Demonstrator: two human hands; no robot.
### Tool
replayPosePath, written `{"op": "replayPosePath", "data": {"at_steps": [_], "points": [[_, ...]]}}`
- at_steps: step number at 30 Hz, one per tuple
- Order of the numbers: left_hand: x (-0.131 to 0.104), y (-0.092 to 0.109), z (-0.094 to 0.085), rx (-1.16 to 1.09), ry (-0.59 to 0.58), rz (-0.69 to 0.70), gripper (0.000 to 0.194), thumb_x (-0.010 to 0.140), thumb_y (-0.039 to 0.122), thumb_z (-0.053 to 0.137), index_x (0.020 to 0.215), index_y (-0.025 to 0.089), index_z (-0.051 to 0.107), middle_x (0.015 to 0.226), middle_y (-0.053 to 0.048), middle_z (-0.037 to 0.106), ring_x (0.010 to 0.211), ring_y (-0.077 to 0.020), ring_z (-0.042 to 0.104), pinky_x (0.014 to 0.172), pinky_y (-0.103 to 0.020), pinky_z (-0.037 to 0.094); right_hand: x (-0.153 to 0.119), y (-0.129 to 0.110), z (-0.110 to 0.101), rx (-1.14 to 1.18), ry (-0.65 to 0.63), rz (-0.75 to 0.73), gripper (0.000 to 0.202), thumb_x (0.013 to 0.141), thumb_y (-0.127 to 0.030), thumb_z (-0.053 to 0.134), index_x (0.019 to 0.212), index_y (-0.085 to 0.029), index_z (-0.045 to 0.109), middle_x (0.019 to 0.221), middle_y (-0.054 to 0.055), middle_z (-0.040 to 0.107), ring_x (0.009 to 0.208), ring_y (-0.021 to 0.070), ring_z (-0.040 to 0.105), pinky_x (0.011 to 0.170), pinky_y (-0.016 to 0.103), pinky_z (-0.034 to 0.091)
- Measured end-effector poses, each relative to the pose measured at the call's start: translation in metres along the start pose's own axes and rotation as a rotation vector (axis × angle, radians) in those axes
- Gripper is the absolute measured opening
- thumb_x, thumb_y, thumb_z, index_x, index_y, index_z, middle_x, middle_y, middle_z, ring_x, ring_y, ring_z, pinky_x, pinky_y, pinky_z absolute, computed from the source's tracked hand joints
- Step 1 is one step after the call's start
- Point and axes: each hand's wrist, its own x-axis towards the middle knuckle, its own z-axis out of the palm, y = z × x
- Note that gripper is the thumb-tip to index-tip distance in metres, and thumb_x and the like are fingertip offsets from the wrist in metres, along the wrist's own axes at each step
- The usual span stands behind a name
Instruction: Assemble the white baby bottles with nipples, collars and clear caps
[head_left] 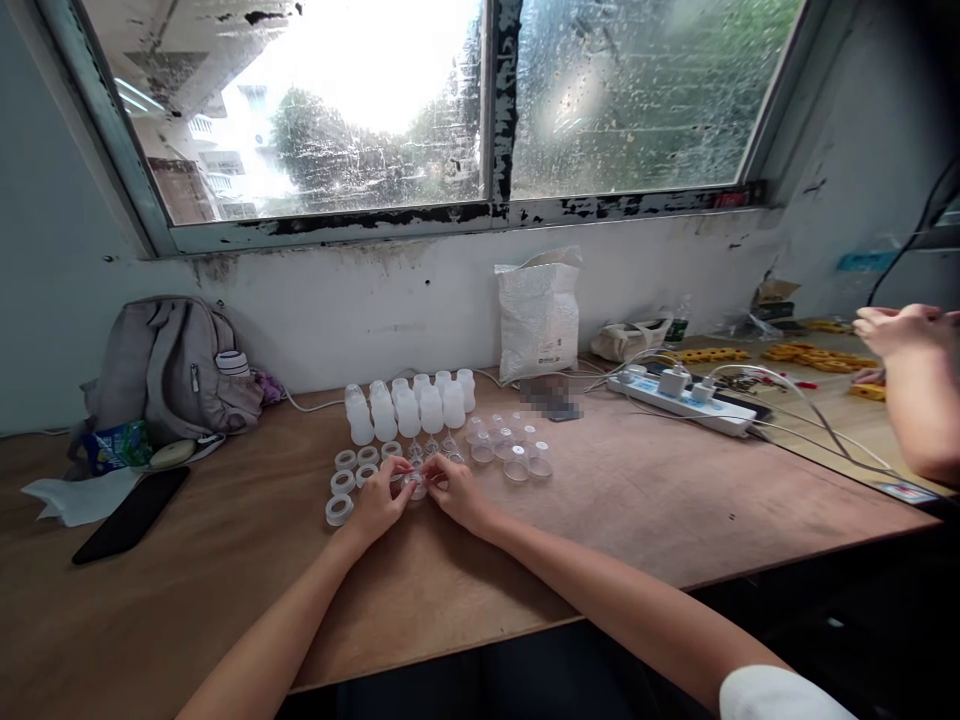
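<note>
My left hand (pixel 385 500) and my right hand (pixel 455 492) meet low over the wooden table, both closed around one small clear piece (pixel 415 487). It looks like a baby bottle nipple, perhaps set in a collar ring; the fingers cover much of it. Left of my left hand lie several translucent collar rings (pixel 340 509). Several clear nipples (pixel 431 447) stand just beyond my fingertips. Behind them are rows of frosted white baby bottles (pixel 408 412). To the right of my right hand sit several clear dome caps (pixel 516 463).
A grey backpack (pixel 169 370) and a black phone (pixel 131 515) lie at left. A white padded bag (pixel 538 318) leans on the wall. At right are a power strip (pixel 679 400) with cables, yellow parts (pixel 817 357) and another person's hand (pixel 904 330).
</note>
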Motion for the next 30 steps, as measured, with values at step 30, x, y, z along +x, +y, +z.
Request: {"op": "replayPosePath", "data": {"at_steps": [30], "points": [[0.009,-0.020,-0.015,0.221,0.257,0.115,0.008,0.077,0.022,0.052,0.083,0.018,0.057,0.084,-0.005,0.061,0.087,-0.0206,0.051,0.079,-0.034,0.041,0.142,0.005,0.000,-0.551,-0.096,0.083,0.014,0.071,-0.009,0.050,0.082,-0.016,0.056,0.068,0.006,0.060,0.061,0.0168,0.054,0.054,0.024,0.035]]}}
